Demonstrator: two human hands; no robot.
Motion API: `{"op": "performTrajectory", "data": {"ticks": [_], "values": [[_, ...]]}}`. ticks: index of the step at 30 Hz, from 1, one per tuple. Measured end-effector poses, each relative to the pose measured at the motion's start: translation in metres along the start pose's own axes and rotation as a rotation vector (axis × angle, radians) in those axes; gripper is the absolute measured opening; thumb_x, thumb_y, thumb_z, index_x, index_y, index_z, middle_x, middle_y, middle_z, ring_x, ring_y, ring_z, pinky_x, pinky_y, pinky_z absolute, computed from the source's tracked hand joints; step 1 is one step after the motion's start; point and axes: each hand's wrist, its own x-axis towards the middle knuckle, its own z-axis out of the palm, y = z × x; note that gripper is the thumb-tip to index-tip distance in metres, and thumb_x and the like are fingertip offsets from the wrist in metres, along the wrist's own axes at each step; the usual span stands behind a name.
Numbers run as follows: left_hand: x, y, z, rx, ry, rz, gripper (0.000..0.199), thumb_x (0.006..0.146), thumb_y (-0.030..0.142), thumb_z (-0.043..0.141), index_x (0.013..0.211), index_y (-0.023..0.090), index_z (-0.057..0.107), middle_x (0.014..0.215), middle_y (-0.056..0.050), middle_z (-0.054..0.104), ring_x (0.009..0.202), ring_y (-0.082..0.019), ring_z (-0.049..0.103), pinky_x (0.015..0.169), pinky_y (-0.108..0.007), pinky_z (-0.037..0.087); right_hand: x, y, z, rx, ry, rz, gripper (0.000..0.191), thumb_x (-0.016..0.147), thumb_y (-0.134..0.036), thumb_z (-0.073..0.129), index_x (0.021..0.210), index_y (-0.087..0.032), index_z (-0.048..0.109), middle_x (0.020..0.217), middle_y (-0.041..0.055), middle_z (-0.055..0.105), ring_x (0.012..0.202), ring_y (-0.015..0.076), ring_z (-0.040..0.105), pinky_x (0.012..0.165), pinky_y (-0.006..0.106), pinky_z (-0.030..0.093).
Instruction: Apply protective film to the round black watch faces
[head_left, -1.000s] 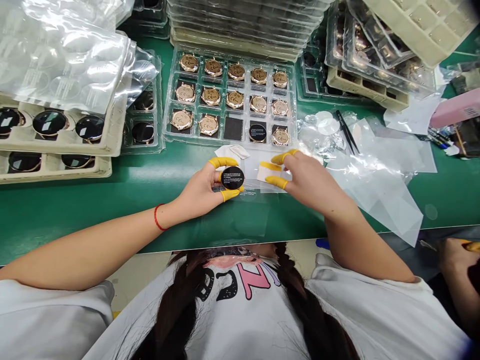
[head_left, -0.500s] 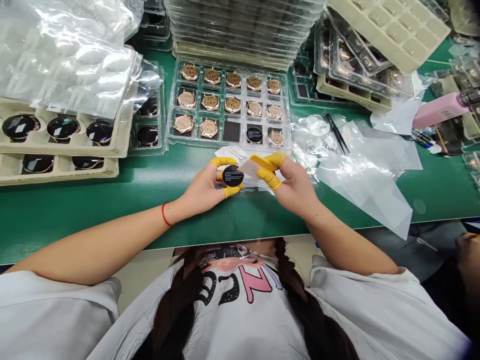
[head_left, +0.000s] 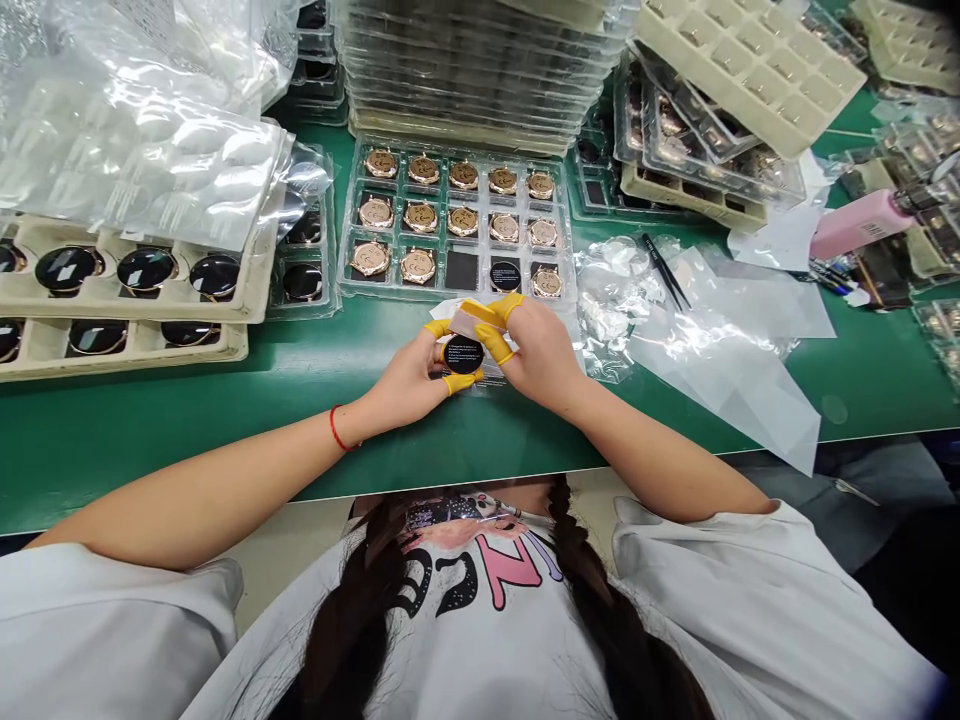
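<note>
My left hand [head_left: 415, 375], yellow cots on its fingertips, grips a round watch [head_left: 463, 354] by its edge. Its upward face is black with small lines of white print. My right hand [head_left: 536, 345], also with yellow finger cots, pinches a small flat pad [head_left: 466, 324], whitish with a yellow top. The pad is at the watch's upper edge; whether they touch I cannot tell. Behind both hands lies a clear tray [head_left: 346, 262] of gold watches, backs up. One pocket shows only a dark square, and another holds a black-faced watch [head_left: 505, 275] with white print.
Cream trays of black-glass watches [head_left: 255, 290] stack at left under plastic sheets. Tall clear trays [head_left: 480, 80] rise behind. Black tweezers [head_left: 664, 270] lie on film at right, near loose clear sheets [head_left: 757, 370] and a pink bottle [head_left: 861, 225]. More trays [head_left: 750, 70] pile back right.
My right hand has moved left, bringing the pad from beside the watch to its upper edge. My left hand keeps the watch in nearly the same place. The view has shifted slightly.
</note>
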Motion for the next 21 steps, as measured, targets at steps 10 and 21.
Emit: {"op": "performTrajectory", "data": {"ticks": [10,21], "values": [[0.003,0.004,-0.001,0.046,-0.019,0.021,0.055,0.074,0.023,0.075,0.121,0.019,0.046,0.107,-0.004,0.063,0.089,-0.014,0.064,0.080,-0.027,0.053,0.001,-0.006,-0.026,0.019,-0.098,-0.243,0.027,0.096,-0.025,0.038,0.094,-0.022,0.064,0.097,0.0091,0.061,0.090,0.0222,0.048,0.078,0.039,0.038],[0.002,0.007,0.002,0.057,0.019,-0.024,0.057,0.066,0.016,0.076,0.116,0.018,0.050,0.102,-0.003,0.066,0.087,-0.014,0.066,0.076,-0.024,0.053,-0.030,-0.011,-0.022,-0.121,0.021,-0.394,0.026,0.092,-0.012,0.045,0.094,-0.026,0.067,0.095,0.0047,0.064,0.093,0.0194,0.047,0.093,0.041,0.035]]}}
